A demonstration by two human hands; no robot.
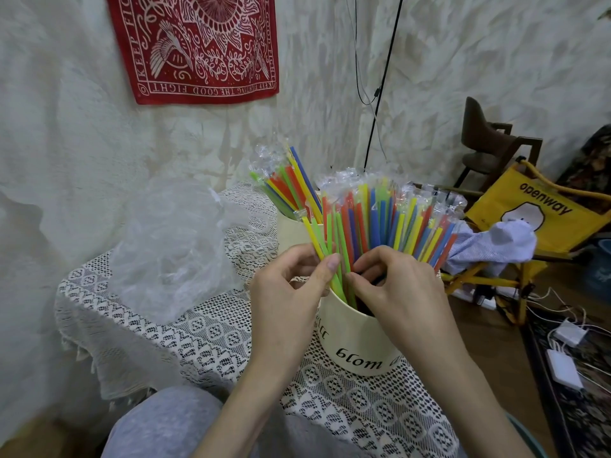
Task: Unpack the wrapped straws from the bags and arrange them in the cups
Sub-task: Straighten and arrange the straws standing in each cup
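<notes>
White textured fabric covers the wall behind our worktop (205,338), which carries a lace cloth. On the wall hangs a red banner (195,44) printed "KEEP FIGHTING THE GOOD FIGHT". Our near cup (357,345), cream with partly readable black lettering, stands at the worktop's right edge and holds a fanned bundle of wrapped straws (386,219) in yellow, green, orange and blue. Our left hand (291,285) pinches green and yellow straws at the bundle's left side, thumb on top. Our right hand (400,289) has its fingers curled round straws just above the rim. Behind stands a second cup (291,233) with more wrapped straws leaning left. An emptied clear bag (178,249) lies crumpled on the worktop's left. A yellow chair (532,219) at right reads "openway".
</notes>
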